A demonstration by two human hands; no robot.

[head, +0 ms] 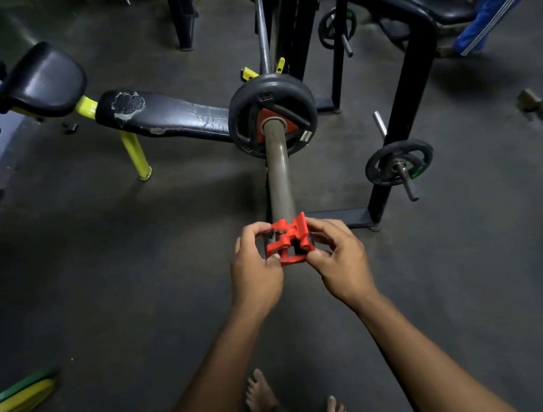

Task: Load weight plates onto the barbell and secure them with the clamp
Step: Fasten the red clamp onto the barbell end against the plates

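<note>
1. Right now both hands hold the red clamp (pixel 289 242) at the near tip of the barbell sleeve (pixel 278 170): the left hand (pixel 258 269) pinches its left side, the right hand (pixel 336 259) curls round its right side.
2. Whether the collar is already round the sleeve end or just in front of it cannot be told; the hands hide the joint.
3. One black weight plate (pixel 272 117) with an orange hub sits far up the sleeve, well apart from the clamp, near the end of the bench pad (pixel 161 115).
4. Likely slip: with its lever raised, the clamp could catch on the sleeve edge if pushed on crooked.
5. Bigger risk, as I judge it: locking the clamp here at the tip leaves a gap, so the plate could slide outward.
6. A spare plate (pixel 399 163) hangs on the rack peg to the right, beside the sleeve.
</note>
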